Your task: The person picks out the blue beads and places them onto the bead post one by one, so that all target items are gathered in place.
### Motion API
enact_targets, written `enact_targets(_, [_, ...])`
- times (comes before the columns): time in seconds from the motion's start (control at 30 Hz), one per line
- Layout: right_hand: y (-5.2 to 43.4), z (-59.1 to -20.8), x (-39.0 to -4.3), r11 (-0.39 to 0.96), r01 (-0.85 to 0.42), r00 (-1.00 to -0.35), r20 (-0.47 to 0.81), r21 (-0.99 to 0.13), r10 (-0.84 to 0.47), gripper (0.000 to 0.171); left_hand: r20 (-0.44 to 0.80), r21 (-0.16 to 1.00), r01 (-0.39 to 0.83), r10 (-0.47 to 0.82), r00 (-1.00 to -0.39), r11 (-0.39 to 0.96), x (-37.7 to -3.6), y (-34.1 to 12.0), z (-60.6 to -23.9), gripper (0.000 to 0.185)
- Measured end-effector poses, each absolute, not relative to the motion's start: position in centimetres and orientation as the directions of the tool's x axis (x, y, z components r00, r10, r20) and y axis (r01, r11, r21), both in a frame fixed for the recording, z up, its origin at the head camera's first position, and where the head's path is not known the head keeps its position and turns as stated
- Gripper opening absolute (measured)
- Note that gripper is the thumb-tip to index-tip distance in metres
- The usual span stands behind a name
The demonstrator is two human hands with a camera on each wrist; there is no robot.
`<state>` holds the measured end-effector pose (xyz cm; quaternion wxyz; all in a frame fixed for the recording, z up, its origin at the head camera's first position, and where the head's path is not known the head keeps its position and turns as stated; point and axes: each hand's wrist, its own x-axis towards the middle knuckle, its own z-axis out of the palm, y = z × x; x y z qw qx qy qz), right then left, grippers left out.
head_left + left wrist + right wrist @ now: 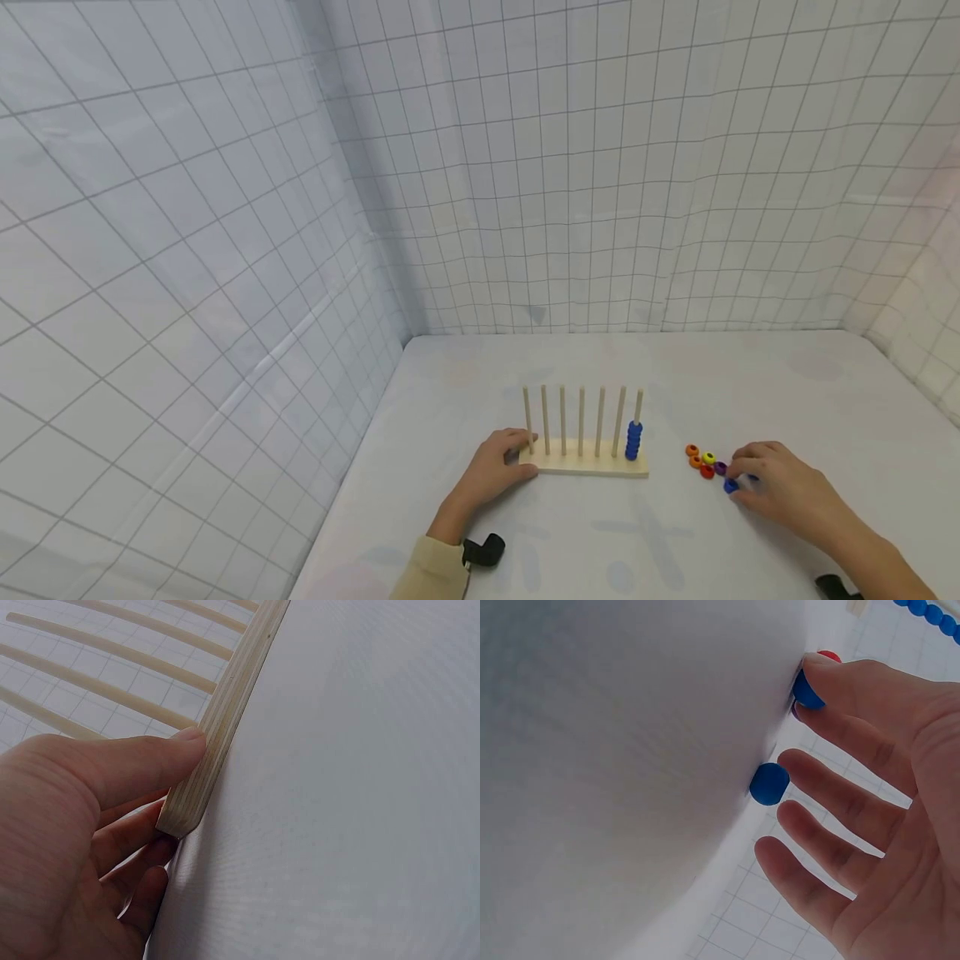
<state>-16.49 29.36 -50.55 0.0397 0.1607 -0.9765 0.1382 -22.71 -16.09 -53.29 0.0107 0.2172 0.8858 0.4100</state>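
Observation:
My left hand [491, 468] grips the left end of a wooden peg board [588, 468], its thumb against the front edge and fingers round the back and end. Several upright pegs rise from the board; the rightmost carries a stack of blue beads [633, 442]. To the right of the board, my right hand [787, 490] pinches a blue bead [808, 690] between thumb and index finger, close to the tabletop. A second blue bead [769, 784] sits beside the middle fingertip in the right wrist view, the other fingers spread apart.
Left of my right hand lie loose beads: two orange ones [692, 450], a yellow one [708, 458], a red one [707, 472] and a purple one [721, 468]. A white cloth covers the table [600, 542]. Grid-patterned curtains [562, 167] hang behind and at both sides.

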Motion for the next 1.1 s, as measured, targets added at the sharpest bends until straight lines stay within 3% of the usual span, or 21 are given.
enact_targets(0.63, [28.6,-49.0,-16.6,0.928,-0.298,-0.951,0.158,-0.221,-0.268,0.020,0.160,0.726,0.381,0.399,-0.903,0.573,-22.8,-16.0,-53.5,0.051])
enact_targets(1.1, [26.8,-47.2,-17.3,0.877,-0.289,-0.953,0.201,-0.383,-0.226,0.027,0.171,0.708,0.396,0.402,-0.899,0.585,-23.0,-16.2,-53.6,0.052])
